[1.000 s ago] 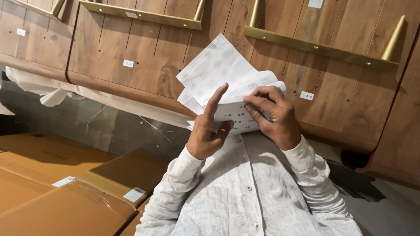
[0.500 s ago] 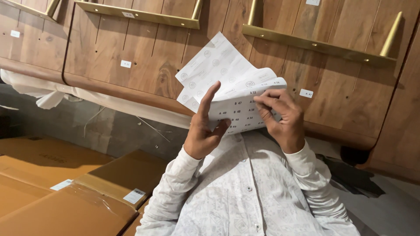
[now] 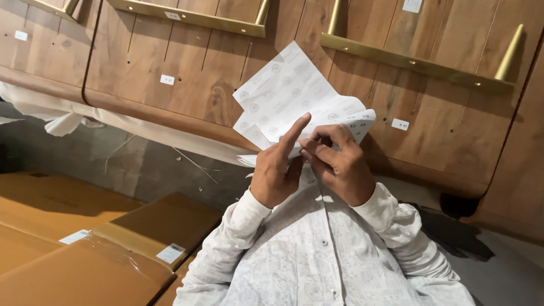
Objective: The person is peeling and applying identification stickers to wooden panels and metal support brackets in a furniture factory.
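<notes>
I hold a few white printed sheets (image 3: 289, 96) fanned out in front of a wooden panel. My left hand (image 3: 275, 173) grips their lower edge from the left, index finger stretched up along the paper. My right hand (image 3: 340, 164) pinches the same lower edge from the right, fingers curled over a small sheet of label stickers (image 3: 357, 122). The two hands touch each other. Both white patterned sleeves and my shirt front (image 3: 317, 260) fill the bottom of the view.
Wooden wall panels (image 3: 187, 62) carry brass rails (image 3: 419, 62) and small white tags. Flat brown cardboard boxes (image 3: 85, 249) lie at the lower left. A white wrapping sheet (image 3: 62, 119) hangs along the panel's lower edge, above grey floor (image 3: 141, 164).
My right hand has slid left and down over the label sheet, covering most of it, and now meets the left hand. The sheets stay raised.
</notes>
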